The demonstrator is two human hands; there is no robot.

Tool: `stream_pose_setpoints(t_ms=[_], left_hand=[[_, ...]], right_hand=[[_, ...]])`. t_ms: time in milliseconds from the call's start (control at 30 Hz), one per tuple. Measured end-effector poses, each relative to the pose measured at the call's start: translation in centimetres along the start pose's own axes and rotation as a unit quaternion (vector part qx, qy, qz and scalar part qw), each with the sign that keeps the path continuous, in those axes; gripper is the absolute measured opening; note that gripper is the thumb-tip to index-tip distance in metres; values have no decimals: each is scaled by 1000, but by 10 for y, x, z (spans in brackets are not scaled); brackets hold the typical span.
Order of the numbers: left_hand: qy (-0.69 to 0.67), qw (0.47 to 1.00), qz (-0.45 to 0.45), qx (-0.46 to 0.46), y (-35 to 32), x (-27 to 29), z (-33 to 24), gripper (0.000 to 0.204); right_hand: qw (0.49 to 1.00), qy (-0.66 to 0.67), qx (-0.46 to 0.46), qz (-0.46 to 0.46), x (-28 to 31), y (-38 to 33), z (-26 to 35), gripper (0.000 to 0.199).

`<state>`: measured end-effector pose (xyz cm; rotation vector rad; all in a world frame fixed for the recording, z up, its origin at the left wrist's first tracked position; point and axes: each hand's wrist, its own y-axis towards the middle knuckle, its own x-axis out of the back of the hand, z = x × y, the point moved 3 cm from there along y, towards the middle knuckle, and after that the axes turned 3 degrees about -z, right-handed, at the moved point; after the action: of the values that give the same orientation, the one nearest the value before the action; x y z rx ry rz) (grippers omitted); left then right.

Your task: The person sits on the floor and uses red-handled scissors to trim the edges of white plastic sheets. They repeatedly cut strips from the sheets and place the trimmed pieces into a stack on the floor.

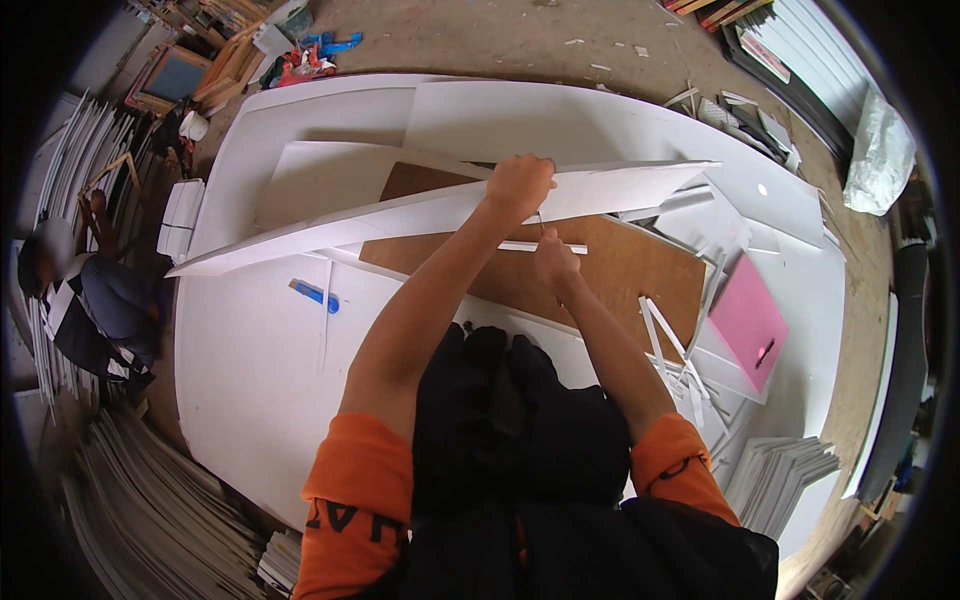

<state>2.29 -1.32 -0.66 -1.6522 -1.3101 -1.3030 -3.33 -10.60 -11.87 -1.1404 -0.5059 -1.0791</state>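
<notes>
Right hand [556,262]: grip closed around a thin blade, just behind the narrow white strip [545,246] on the brown board [630,270].
Left hand [518,185]: grip closed on the long white sheet [420,215], lifted above the board.
Room: bare white table [250,370] to the left.

1. Bench [250,400]: large, white-topped, layered with white sheets.
2. Brown board [630,270]: flat at centre.
3. Blue cutter [314,294]: left of the board.
4. Pink sheet [748,320]: right side (dark object on it).
5. White offcut strips [670,350]: scattered beside the pink sheet.
</notes>
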Motion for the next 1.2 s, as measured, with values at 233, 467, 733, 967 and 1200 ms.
stream_pose_setpoints(t_ms=[233, 467, 733, 967, 1200], left_hand=[[2, 1000, -12, 5, -5, -2, -3, 23], [5, 998, -44, 41, -13, -5, -10, 23], [13, 997, -59, 45, -7, -5, -4, 23], [-20, 999, 0, 45, 16, 1, 10, 23], [-30, 999, 23, 21, 22, 1, 15, 26]], right_hand=[[1000, -22, 3, -6, -21, 21, -4, 26], [1000, 0, 5, -14, -21, 18, -8, 25], [999, -17, 32, -34, -17, -20, -16, 21], [997, -16, 61, -44, -20, -25, -18, 17], [996, -15, 53, -70, -30, -5, -16, 15]])
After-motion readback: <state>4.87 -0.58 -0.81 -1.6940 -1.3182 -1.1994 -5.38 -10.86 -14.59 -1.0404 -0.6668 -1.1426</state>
